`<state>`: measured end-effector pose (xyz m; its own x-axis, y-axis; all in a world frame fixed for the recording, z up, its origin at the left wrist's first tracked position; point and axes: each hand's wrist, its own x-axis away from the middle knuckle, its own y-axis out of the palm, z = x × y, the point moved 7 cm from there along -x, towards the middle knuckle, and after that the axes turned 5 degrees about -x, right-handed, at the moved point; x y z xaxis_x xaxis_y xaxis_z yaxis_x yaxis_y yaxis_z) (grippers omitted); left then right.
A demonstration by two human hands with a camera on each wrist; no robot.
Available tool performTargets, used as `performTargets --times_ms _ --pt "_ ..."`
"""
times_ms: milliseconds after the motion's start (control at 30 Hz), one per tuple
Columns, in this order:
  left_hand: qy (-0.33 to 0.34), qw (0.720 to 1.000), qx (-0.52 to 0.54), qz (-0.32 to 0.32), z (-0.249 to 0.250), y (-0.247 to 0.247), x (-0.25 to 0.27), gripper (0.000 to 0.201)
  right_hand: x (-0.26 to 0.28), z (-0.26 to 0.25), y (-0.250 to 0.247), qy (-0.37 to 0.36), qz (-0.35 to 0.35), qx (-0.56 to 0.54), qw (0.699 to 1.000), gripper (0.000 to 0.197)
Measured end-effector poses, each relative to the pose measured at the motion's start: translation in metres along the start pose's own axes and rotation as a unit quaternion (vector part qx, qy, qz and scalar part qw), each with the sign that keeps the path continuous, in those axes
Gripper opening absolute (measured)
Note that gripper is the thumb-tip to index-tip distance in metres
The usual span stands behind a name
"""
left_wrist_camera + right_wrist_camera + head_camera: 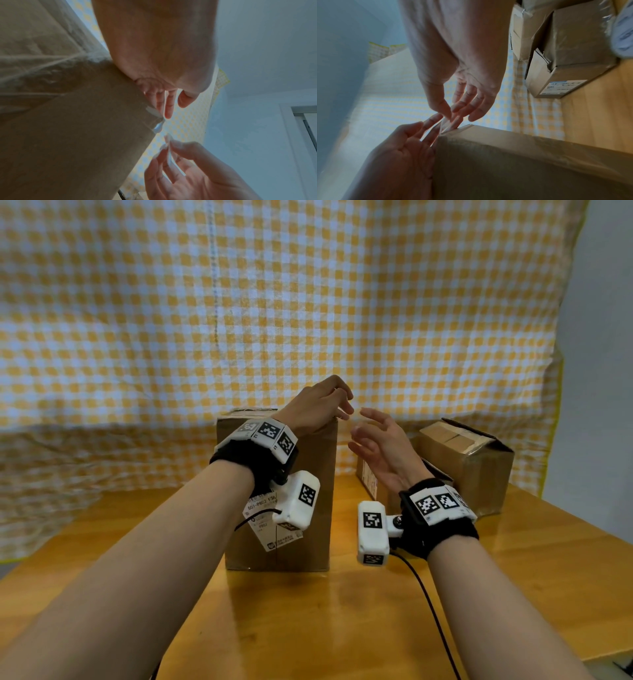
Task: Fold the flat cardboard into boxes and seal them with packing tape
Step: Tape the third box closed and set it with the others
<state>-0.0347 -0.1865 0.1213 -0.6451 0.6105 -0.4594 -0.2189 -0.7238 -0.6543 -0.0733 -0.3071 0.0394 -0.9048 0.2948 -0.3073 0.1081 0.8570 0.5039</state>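
A tall brown cardboard box (308, 553) stands upright on the wooden table (342, 628), with a shipping label on its front. My left hand (344, 405) reaches over the box's top right corner, its fingers (169, 105) straight and close to that edge. Just right of the corner, my right hand (363, 422) pinches a short strip of clear tape (447, 124) between thumb and fingers. The clear tape (171, 155) runs from those fingers toward the box's corner, where a shiny end (158, 127) sticks. The box's top face is hidden in every view.
A second cardboard box (472, 463) lies tilted at the back right, its flaps loose and partly taped. A yellow checked cloth (308, 302) hangs behind the table and drapes onto it. A black cable (431, 604) trails across the table near my right forearm.
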Motion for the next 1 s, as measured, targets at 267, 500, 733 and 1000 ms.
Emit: performTargets --times_ms 267,500,733,1000 --pt "0.038 0.994 -0.099 -0.017 -0.004 0.001 -0.004 0.031 -0.004 0.000 -0.001 -0.007 0.056 0.043 0.997 0.042" --pt "0.054 0.989 -0.121 -0.065 -0.005 0.005 -0.005 0.054 -0.013 0.009 0.008 0.009 0.080 0.072 0.994 0.036" --pt "0.068 0.985 -0.137 -0.074 -0.006 0.005 -0.007 0.046 -0.012 0.013 0.011 0.021 0.091 0.057 0.994 0.038" --pt "0.091 0.985 -0.132 -0.065 -0.005 0.003 -0.010 0.045 -0.016 -0.006 0.014 -0.060 0.146 0.172 0.972 0.040"
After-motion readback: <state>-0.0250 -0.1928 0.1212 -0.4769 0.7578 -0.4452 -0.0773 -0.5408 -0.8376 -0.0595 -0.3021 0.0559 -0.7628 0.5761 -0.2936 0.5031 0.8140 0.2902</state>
